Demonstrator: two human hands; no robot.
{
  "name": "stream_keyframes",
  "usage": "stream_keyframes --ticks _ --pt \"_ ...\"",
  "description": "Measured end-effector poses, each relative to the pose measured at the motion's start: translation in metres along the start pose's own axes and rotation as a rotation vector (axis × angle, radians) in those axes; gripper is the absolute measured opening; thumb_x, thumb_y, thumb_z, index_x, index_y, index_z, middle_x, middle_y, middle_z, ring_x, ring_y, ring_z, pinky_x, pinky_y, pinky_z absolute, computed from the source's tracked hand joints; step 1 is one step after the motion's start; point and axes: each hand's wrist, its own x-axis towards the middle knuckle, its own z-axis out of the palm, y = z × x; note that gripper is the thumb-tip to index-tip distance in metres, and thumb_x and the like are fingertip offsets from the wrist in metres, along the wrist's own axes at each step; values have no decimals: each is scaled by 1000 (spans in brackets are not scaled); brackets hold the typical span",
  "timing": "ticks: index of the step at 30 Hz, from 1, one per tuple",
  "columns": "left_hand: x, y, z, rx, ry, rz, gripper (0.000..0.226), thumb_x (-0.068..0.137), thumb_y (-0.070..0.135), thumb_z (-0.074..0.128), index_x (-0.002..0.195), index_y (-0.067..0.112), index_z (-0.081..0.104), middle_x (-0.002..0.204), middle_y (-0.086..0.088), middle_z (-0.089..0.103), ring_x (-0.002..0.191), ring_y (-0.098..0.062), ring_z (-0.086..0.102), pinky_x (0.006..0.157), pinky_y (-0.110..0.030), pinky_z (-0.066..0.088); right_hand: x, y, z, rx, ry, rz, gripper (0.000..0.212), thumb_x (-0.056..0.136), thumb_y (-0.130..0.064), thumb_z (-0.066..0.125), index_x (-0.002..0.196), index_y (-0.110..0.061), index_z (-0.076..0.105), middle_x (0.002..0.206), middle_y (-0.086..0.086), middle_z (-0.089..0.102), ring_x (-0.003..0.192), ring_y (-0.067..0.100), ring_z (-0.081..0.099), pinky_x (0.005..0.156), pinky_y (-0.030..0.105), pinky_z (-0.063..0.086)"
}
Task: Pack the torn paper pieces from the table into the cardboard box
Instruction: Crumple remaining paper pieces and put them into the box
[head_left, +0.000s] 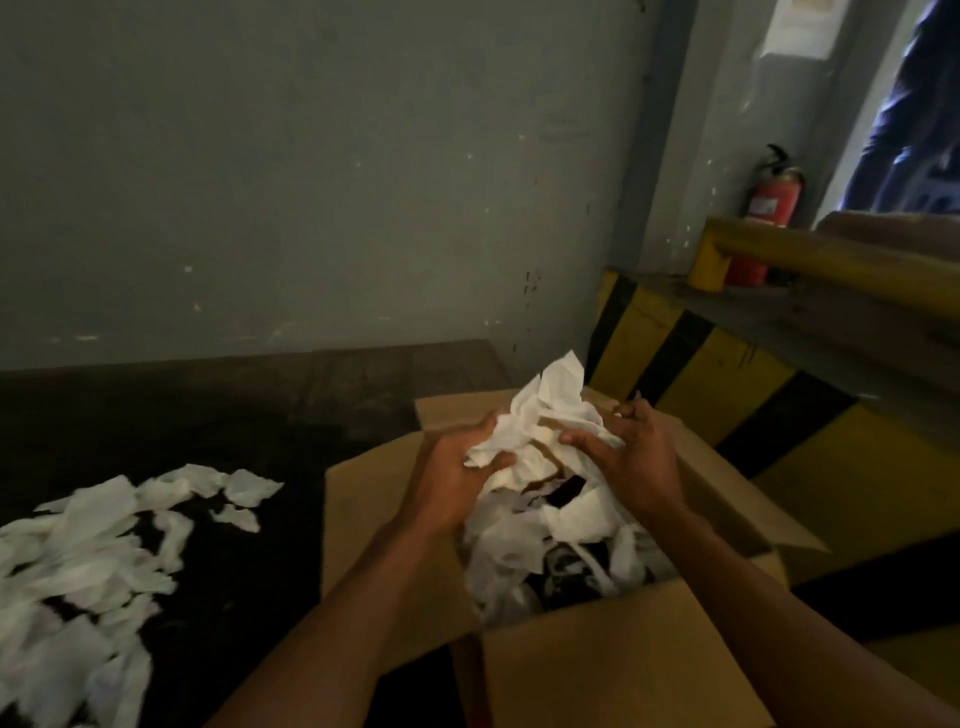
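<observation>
An open cardboard box (613, 670) stands at the table's right end, flaps spread. Inside it lie several white torn paper pieces (514, 551) over something dark. Above the box opening I hold a crumpled bunch of white paper (545, 415) between both hands. My left hand (457, 467) grips its left side and my right hand (634, 457) grips its right side. A large heap of torn white paper (88, 545) remains on the dark table (249, 426) to the left of the box.
A grey wall rises behind the table. Right of the box runs a yellow-and-black striped barrier (727, 374) with a yellow rail (831, 260). A red fire extinguisher (769, 208) stands behind the rail. A person in dark clothes (919, 119) is at the far right.
</observation>
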Motion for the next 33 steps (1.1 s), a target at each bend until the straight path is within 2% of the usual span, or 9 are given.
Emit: stream_keyframes --ticks 4,8,14,18,21,24,27,30,33 --pt "9 -4 52 -36 -13 -88 46 85 19 70 129 14 58 125 4 60 115 -10 56 84 0 38 18 47 -19 27 -58 81 65 67 -48 79 118 -12 62 115 -5 56 108 15 54 93 33 44" --pt "7 -14 73 82 -6 -140 57 83 28 72 134 13 52 131 4 56 118 -5 50 89 -7 35 21 73 -25 21 -84 66 63 69 -46 80 116 -10 59 108 -11 51 101 11 51 88 27 40" --pt "-1 -22 89 166 -19 -222 58 83 30 72 135 15 51 133 -1 57 118 -5 50 91 -10 34 14 96 -19 -53 -180 51 37 72 -46 77 83 -13 66 111 -1 55 102 17 52 89 31 43" --pt "-9 -28 98 297 -217 -261 62 86 28 68 142 22 41 141 4 48 127 -9 41 97 -11 24 11 101 -18 -73 -262 22 42 72 -48 77 95 -14 68 106 -2 56 99 15 54 85 28 42" --pt "-13 -42 101 453 -388 -304 81 84 34 71 149 27 24 155 0 27 141 -21 26 111 -25 22 8 108 -16 -140 -458 6 47 72 -45 78 107 -16 66 103 -5 62 94 11 57 82 26 47" --pt "-17 -48 97 518 -477 -410 106 74 41 78 152 29 7 159 0 11 145 -23 13 116 -35 19 9 116 -11 -304 -566 -5 59 70 -62 70 115 -24 64 111 -2 67 95 12 59 80 27 48" --pt "-16 -50 93 469 -464 -425 127 58 58 82 151 34 -1 159 5 12 145 -22 13 116 -41 22 12 112 -7 -423 -516 -2 80 65 -87 41 122 -34 61 130 -2 59 118 21 53 101 50 42" --pt "-12 -49 94 366 -331 -454 115 58 73 71 150 38 11 155 7 25 139 -18 28 111 -39 31 12 103 -12 -386 -429 16 56 87 -70 35 123 -35 58 140 0 50 131 26 40 109 57 23" --pt "-10 -41 97 216 -241 -487 71 83 65 51 145 35 33 147 7 38 131 -19 40 104 -33 33 13 104 -12 -327 -295 -12 39 98 -47 35 130 -31 51 130 3 59 118 26 53 105 54 35"
